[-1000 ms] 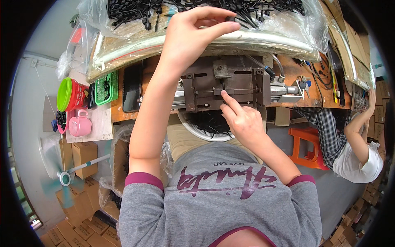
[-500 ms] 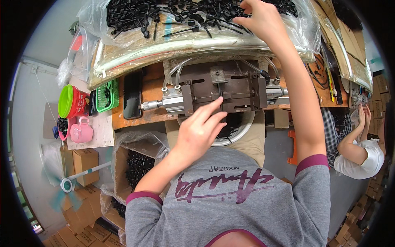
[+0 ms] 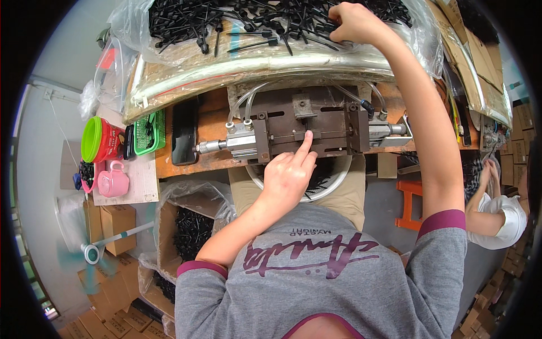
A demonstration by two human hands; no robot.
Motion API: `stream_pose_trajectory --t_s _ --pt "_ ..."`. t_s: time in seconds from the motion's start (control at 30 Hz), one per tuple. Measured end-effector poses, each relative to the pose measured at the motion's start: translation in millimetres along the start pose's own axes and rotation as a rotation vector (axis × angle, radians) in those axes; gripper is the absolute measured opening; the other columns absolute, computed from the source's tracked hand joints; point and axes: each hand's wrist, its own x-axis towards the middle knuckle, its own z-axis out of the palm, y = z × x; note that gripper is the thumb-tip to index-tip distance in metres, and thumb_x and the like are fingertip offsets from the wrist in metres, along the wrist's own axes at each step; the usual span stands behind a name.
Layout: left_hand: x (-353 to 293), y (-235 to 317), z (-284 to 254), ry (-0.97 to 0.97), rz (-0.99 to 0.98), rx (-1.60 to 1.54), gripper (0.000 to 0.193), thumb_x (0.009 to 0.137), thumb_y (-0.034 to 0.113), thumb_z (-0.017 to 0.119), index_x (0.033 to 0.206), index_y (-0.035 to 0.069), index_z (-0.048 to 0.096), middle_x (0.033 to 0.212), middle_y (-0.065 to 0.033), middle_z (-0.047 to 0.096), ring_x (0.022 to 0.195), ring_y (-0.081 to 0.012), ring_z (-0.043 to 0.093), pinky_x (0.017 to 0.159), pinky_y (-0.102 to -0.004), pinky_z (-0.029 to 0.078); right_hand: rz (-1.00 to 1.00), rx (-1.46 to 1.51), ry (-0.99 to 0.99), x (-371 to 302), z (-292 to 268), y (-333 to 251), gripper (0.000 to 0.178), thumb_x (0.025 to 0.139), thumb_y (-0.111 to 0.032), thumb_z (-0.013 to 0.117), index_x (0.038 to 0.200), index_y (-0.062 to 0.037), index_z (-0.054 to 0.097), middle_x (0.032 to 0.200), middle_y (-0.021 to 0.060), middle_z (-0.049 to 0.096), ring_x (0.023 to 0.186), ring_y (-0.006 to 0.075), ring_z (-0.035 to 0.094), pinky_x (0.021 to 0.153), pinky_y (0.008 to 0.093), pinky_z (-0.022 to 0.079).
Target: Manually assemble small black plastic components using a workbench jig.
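My left hand (image 3: 289, 175) is at the dark metal fixture (image 3: 276, 121), its index finger stretched out. That fingertip touches the middle of the fixture, where a short black piece (image 3: 307, 123) shows just beyond it. The other fingers are partly bent, and I see nothing held in them. My right hand (image 3: 357, 24) reaches to the far right of a heap of black thin-stemmed parts (image 3: 265, 20). Its thumb and fingers are curved and apart at the edge of the heap; what lies beneath them is partly hidden.
Clear air tubes (image 3: 248, 104) and metal cylinders (image 3: 240, 144) flank the fixture. A round white-rimmed basket (image 3: 339, 181) sits below it. A phone (image 3: 184, 131), green basket (image 3: 156, 138), red tub (image 3: 107, 141) and pink cup (image 3: 113, 181) stand left. Another person (image 3: 499, 217) sits at right.
My left hand's index finger has straightened at the fixture, and the long black stem under it no longer shows. My right hand has come down onto the heap, its fingers curling closer.
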Motion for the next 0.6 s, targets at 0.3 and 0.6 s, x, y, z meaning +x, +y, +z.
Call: stream_pose_trajectory --t_s 0.3,0.6 --pt "1.8 -1.5 -12.9 -0.031 -0.035 -0.096 0.032 0.075 0.013 0.083 0.103 0.005 0.071 0.131 -0.0140 0.066 0.068 -0.0190 0.070 0.061 -0.0293 0.055 0.052 0.284 0.145 -18.5 -20.8 -4.2 0.023 0.068 -0.012 0.077 0.085 0.0030 0.072 0.089 0.0232 0.071 0.085 0.0317 0.072 0.075 0.0360 0.057" --pt "64.7 -10.7 -59.0 0.477 -0.073 -0.421 0.040 0.078 0.003 0.081 0.116 0.004 0.070 0.110 -0.0122 0.069 0.089 -0.0228 0.071 0.074 -0.0322 0.058 -0.073 1.168 0.201 -140.3 5.8 -57.9 0.016 0.089 -0.015 0.077 0.096 -0.0027 0.069 0.076 0.0005 0.066 0.063 0.0073 0.061 0.056 0.0218 0.048"
